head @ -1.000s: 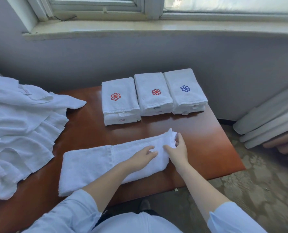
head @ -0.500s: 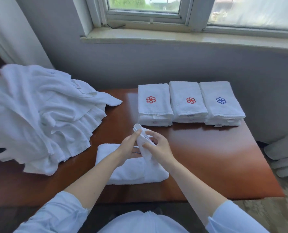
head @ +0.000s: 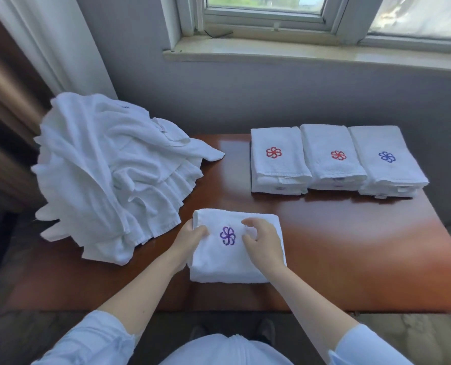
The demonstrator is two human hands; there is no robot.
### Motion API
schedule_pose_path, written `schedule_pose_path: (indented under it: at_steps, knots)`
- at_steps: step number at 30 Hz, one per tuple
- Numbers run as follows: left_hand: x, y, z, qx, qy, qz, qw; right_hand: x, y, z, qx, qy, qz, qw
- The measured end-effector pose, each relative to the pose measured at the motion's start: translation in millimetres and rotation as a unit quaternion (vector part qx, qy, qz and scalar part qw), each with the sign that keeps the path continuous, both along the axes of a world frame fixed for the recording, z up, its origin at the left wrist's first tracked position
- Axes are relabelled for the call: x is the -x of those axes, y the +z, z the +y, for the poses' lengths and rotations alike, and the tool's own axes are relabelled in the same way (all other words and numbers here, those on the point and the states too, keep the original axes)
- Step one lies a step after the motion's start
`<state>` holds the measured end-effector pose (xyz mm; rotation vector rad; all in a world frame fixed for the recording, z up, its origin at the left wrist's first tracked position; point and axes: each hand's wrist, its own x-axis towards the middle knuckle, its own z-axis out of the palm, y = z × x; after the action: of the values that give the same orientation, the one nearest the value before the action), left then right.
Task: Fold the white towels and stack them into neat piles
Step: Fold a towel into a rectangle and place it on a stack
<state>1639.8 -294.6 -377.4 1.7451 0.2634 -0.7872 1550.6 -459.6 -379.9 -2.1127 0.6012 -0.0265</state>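
My left hand (head: 190, 237) grips the folded white terry towel (head: 232, 264) at its edge, right hand (head: 265, 246) resting loose on top.

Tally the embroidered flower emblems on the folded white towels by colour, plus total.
Red embroidered flower emblems: 2
Blue embroidered flower emblem: 1
Purple embroidered flower emblem, on the near folded white towel: 1
Total: 4
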Motion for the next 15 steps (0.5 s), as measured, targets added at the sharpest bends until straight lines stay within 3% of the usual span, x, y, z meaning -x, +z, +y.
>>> schedule_pose_path:
  at_steps: [5, 9, 11, 15]
  knots:
    - [-5, -24, 15, -0.029, -0.018, -0.020, 0.999, 11, -23, 6, 0.147, 0.080, 0.113, 0.979]
    - [-8, -41, 22, -0.149, -0.092, -0.093, 0.980, 17, -45, 11, 0.218, 0.124, 0.183, 0.951]
    - [-6, -42, 25, -0.233, -0.166, -0.188, 0.940, 21, -54, 12, 0.241, 0.141, 0.195, 0.940]
    - [-7, -51, 27, -0.348, -0.331, -0.366, 0.797, 29, -70, 8, 0.244, 0.166, 0.194, 0.936]
